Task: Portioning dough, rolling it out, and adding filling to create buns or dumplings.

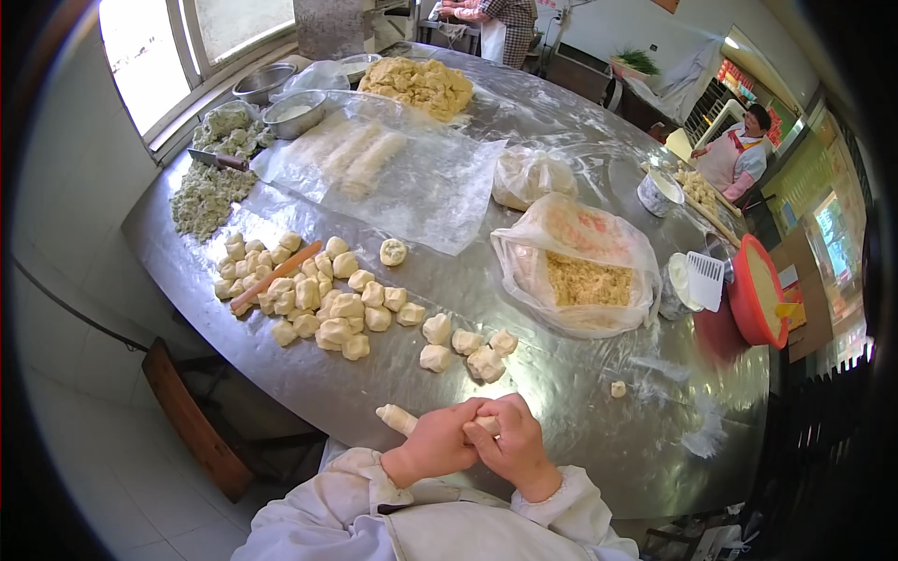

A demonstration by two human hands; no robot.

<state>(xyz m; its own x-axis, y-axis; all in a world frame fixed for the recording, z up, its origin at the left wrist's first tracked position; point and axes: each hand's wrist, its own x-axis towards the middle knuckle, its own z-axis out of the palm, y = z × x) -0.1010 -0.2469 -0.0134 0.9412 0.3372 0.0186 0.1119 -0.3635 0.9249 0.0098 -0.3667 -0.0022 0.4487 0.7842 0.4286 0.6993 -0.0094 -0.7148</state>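
Observation:
My left hand [436, 440] is wrapped around a roll of pale dough [397, 419], whose tapered end sticks out on the left. Pressed against it, my right hand [518, 443] grips a bit of dough [487, 425] between thumb and fingers. The fingers hide whether this bit is still joined to the roll. Just beyond my hands sits a small group of dough pieces [485, 364]. A larger heap of dough pieces [306, 294] spreads to the left, with a wooden rolling pin [276, 276] lying on it. One small dough scrap [618, 389] rests to the right.
Far left, a knife [218, 160] lies on a greenish crumbly mixture [210, 200]. Plastic sheeting [442, 189] covers dough strips. A plastic bag [517, 273] holds yellowish crumbs. Right stand a slotted white scraper [704, 280] and a red basin [752, 294]. Two people are farther off.

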